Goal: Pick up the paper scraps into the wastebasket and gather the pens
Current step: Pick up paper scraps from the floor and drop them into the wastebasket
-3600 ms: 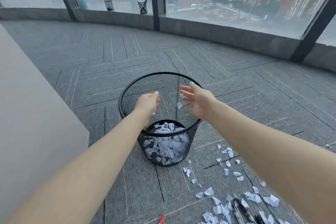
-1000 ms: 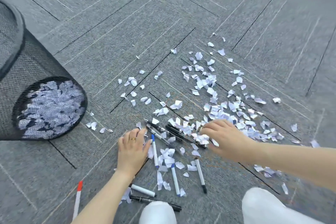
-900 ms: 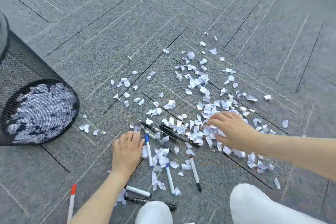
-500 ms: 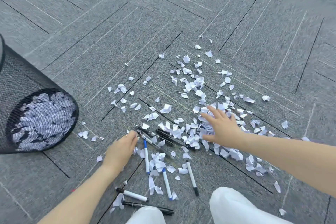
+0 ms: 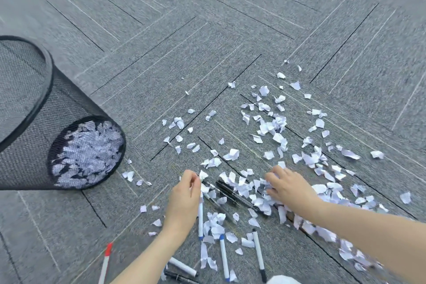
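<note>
White paper scraps (image 5: 276, 138) lie scattered over the grey carpet, thickest in front of me and to the right. My left hand (image 5: 184, 196) pinches a paper scrap (image 5: 203, 175) between thumb and fingertips, just above a blue-tipped white pen (image 5: 200, 217). My right hand (image 5: 288, 187) lies palm down on a heap of scraps, fingers bent over them. Between the hands, black pens (image 5: 230, 193) are half buried in paper. Two more white pens (image 5: 223, 258) (image 5: 258, 253) lie nearer me. The black mesh wastebasket (image 5: 27, 122) stands at the left, with scraps showing through its mesh.
A red-capped pen (image 5: 105, 263) lies alone at the lower left. A white marker (image 5: 182, 266) and a black pen (image 5: 182, 278) rest under my left forearm. My white-clad knee (image 5: 283, 280) shows at the bottom edge. Bare carpet stretches beyond the scraps.
After dropping scraps into the basket, both hands came down to the floor. My left hand closed on a scrap by the pens. My right hand drew back over the heap, fingers now bent.
</note>
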`<action>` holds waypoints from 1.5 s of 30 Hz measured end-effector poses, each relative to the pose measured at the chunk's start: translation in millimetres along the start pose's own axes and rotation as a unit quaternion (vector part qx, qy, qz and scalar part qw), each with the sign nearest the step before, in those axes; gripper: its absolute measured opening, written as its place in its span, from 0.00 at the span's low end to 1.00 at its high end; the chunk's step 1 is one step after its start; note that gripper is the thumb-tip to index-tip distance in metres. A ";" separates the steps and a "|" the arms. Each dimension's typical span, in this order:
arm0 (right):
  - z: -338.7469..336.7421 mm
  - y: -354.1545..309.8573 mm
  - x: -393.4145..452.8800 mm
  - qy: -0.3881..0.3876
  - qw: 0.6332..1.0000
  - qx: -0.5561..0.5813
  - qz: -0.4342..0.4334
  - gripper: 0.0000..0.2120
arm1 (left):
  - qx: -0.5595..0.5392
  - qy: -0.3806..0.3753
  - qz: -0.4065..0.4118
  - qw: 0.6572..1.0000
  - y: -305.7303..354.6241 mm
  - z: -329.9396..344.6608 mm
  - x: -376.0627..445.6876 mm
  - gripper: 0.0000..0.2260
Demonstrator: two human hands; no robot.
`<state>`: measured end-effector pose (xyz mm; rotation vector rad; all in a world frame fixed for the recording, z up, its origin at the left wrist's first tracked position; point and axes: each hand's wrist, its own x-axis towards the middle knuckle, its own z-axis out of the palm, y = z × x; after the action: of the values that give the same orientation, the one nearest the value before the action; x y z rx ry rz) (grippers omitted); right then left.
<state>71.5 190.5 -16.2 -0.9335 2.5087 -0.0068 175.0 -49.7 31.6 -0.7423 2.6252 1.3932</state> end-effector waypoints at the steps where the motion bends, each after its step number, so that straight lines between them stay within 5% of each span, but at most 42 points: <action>1: -7.1 2.0 6.5 -0.015 1.000 -0.006 -0.025 0.19 | -0.013 0.007 -0.009 1.000 2.8 -1.3 -0.3 0.09; 7: -40.8 -5.3 22.8 -0.044 0.991 0.126 -0.007 0.08 | -0.068 0.033 -0.071 0.995 25.0 -6.6 8.4 0.10; 9: -49.1 -15.7 21.0 -0.040 0.964 0.261 0.032 0.02 | -0.088 0.021 -0.081 0.993 34.4 -11.9 12.8 0.10; 11: -62.0 -26.0 19.9 -0.043 0.924 0.375 0.062 0.10 | -0.119 0.009 -0.084 0.989 47.9 -20.7 16.1 0.09; 15: -103.3 -49.0 28.4 -0.058 0.892 0.445 0.050 0.08 | -0.195 0.033 -0.112 0.974 73.3 -49.9 17.2 0.09; 21: -193.7 -117.2 54.3 0.018 0.823 0.567 0.024 0.05 | -0.365 0.077 -0.164 0.913 99.1 -139.1 8.8 0.10; 27: -263.1 -227.0 93.1 0.010 0.770 0.637 -0.026 0.08 | -0.433 0.213 -0.110 0.869 99.9 -247.1 8.2 0.10; 33: -296.3 -336.6 118.9 -0.037 0.717 0.695 -0.045 0.08 | -0.421 0.337 -0.166 0.826 66.6 -308.7 26.7 0.08; 38: -309.2 -376.5 141.2 -0.069 0.748 0.659 0.032 0.31 | -0.459 0.308 -0.252 0.795 30.1 -342.5 43.3 0.14; 42: -316.5 -376.5 143.1 -0.101 0.679 0.726 0.043 0.25 | -0.428 0.266 -0.243 0.829 18.8 -350.0 48.5 0.12; 45: -315.0 -371.3 144.0 -0.087 0.679 0.728 0.040 0.23 | -0.400 0.241 -0.233 0.853 19.9 -353.6 50.6 0.14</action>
<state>72.6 -232.4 264.9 -0.0641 1.4873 -1.5278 175.6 -341.4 238.6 -1.8689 1.7659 2.3320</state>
